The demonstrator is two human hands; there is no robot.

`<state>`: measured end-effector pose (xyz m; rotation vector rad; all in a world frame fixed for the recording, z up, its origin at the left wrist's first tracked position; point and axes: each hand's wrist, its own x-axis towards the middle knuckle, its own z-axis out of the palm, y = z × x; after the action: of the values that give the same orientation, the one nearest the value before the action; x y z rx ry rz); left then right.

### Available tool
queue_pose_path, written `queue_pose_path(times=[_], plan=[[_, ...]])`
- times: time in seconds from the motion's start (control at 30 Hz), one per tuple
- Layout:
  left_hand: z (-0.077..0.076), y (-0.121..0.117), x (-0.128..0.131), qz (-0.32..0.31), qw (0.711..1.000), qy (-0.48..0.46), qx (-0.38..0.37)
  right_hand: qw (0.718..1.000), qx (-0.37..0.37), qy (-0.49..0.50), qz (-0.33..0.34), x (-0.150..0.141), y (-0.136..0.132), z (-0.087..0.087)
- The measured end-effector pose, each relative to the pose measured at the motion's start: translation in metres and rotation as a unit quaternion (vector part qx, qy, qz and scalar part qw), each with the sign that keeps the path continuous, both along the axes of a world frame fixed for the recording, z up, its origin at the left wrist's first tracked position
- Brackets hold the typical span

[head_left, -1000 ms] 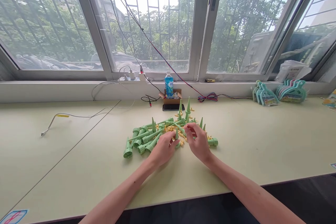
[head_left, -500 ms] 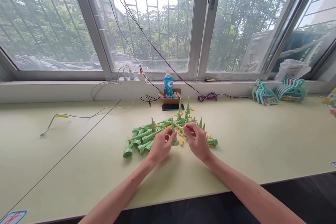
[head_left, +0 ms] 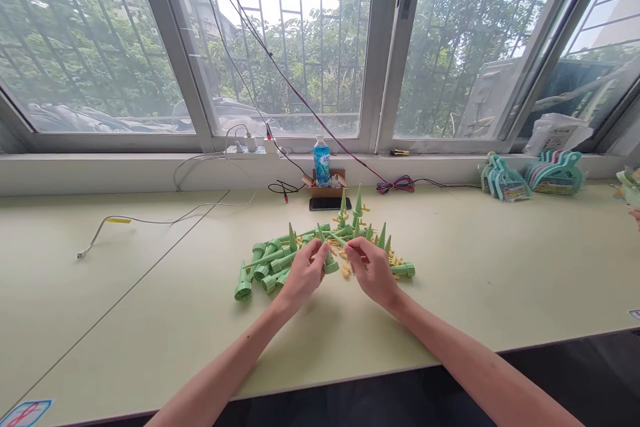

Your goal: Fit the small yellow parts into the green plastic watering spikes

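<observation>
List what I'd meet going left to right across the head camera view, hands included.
Yellow cable tag, leftmost green spike, left hand, held green spike, right hand, smaller turquoise bundle, larger turquoise bundle.

Comprises left hand (head_left: 303, 275) and right hand (head_left: 374, 272), both bare. Includes slender, uncovered forearms (head_left: 465, 353). Bears one small dark spot (head_left: 248, 336), left forearm (head_left: 231, 359).

Light green on my pale yellow-green desk (head_left: 450, 267)
The spike (head_left: 331, 263) in my left fingers (head_left: 315, 249) is plain green, the small pieces (head_left: 345, 271) yellow; I see a blue bottle (head_left: 321, 161) with a white cap (head_left: 320, 138), a brown box (head_left: 327, 192), a black phone (head_left: 330, 204), a red-and-black cable (head_left: 388, 187).
</observation>
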<state>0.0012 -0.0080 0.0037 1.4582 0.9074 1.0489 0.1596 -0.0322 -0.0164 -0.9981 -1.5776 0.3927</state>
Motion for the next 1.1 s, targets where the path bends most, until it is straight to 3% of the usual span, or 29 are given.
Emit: queue_pose_path(times=[0.63, 1.1], plan=[[-0.0034, 0.0011, -0.0016, 0.002, 0.998, 0.023, 0.053, 0.999, 0.007, -0.042, 0.018, 0.0000, 0.0002, -0.0012], [0.0039, -0.0047, 0.0009, -0.005, 0.999, 0.017, 0.030, 0.998, 0.021, -0.049, 0.026, 0.0004, -0.0005, -0.0008]])
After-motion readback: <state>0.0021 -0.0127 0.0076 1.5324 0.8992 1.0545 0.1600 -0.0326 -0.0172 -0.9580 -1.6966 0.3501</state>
